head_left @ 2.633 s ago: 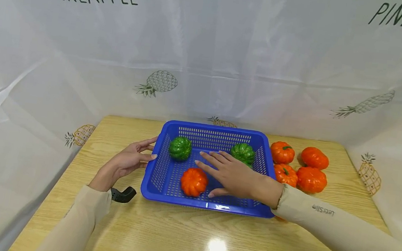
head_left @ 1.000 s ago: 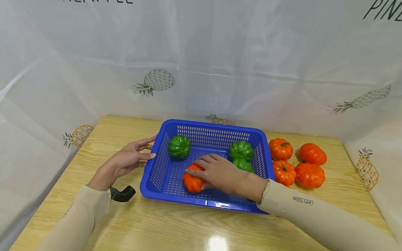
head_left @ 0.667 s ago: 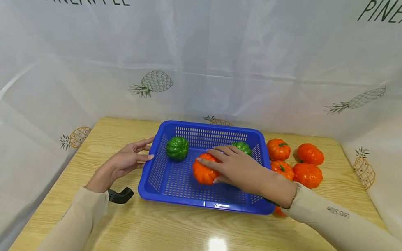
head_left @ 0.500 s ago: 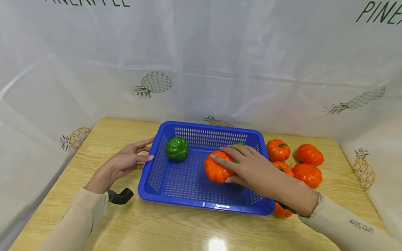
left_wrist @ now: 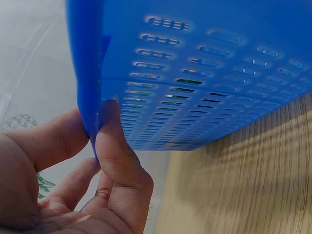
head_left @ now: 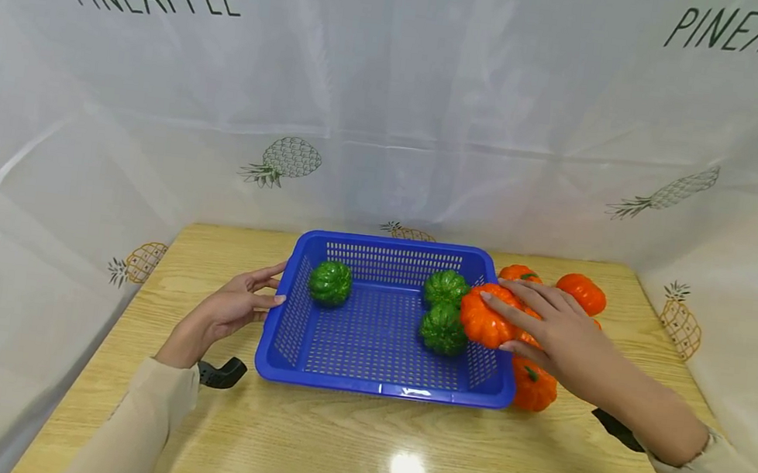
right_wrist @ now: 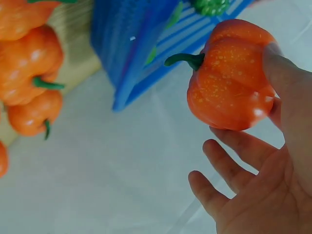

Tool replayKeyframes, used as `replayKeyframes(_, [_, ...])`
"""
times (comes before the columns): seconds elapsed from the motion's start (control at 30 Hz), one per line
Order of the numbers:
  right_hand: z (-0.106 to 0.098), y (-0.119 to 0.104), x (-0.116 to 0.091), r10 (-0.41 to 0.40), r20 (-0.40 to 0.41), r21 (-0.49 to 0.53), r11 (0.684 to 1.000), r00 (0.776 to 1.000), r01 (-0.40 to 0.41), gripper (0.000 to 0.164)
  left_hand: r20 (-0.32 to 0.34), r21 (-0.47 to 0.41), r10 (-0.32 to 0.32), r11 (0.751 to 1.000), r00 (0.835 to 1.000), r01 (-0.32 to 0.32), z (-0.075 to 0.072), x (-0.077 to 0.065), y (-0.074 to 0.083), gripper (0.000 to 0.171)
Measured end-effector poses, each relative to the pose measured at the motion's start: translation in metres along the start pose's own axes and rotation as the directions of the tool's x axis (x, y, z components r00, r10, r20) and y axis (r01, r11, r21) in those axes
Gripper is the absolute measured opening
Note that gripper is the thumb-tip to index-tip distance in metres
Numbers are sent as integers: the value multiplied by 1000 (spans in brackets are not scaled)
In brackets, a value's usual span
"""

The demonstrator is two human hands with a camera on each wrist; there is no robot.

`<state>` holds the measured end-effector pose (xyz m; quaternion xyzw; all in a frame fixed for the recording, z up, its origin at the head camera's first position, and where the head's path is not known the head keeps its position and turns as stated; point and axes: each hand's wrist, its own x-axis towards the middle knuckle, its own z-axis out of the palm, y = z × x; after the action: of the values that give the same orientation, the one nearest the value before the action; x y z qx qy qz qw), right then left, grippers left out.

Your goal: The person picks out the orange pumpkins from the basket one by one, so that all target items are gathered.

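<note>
Over the right rim of the blue plastic basket (head_left: 341, 383), my right hand (head_left: 573, 343) holds an orange pumpkin (head_left: 485, 316) between thumb and fingers. The right wrist view shows this pumpkin (right_wrist: 229, 78) off the table, its green stem pointing away from the palm. My left hand (head_left: 233, 313) pinches the basket's left rim; in the left wrist view, thumb and finger close on the blue edge (left_wrist: 87, 63). Inside the basket are a green pumpkin (head_left: 330, 284) at the left and two more green pumpkins (head_left: 444, 330) touching at the right.
Several orange pumpkins (head_left: 534, 387) lie on the wooden table (head_left: 299, 446) right of the basket, some partly hidden by my right hand. Another orange pumpkin (head_left: 582, 292) sits farther back. A white pineapple-print sheet (head_left: 395, 98) stands behind and at both sides.
My right hand has taken hold of the orange pumpkin in the basket, lifted it and carried it right to the basket's right rim. The left hand stays on the left rim.
</note>
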<state>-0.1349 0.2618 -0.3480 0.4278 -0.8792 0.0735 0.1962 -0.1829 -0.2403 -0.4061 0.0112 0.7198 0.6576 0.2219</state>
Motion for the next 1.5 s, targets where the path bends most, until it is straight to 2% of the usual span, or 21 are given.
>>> replayKeyframes(0.13, [-4,5,-18,49,-14,3,999,999,-49,67,2,4,3,1000,1000,-3,0,0,0,73])
replayKeyframes(0.5, [-9,21,-64,77,-71,-43,996,995,-80,65,-1,13,2,1000,1000,-2,-2,-3,1,74])
replayKeyframes(0.7, [-9,29,-90,135,-85,-33,990,987,-139,65,-2,10,7,1000,1000,-7,-2,-3,2,74])
replayKeyframes(0.93, [-6,33,-117,215,-69,-16,976,974,-216,70,-6,11,11,1000,1000,-11,-2,-2,1,73])
replayKeyframes(1.3, [8,39,-144,232,-49,-10,973,972,-232,74,-1,-4,6,1000,1000,-6,0,-1,0,73])
replayKeyframes(1.5, [18,39,-159,260,14,-6,966,965,-260,66,5,-11,12,1000,1000,-12,-1,-1,-2,72])
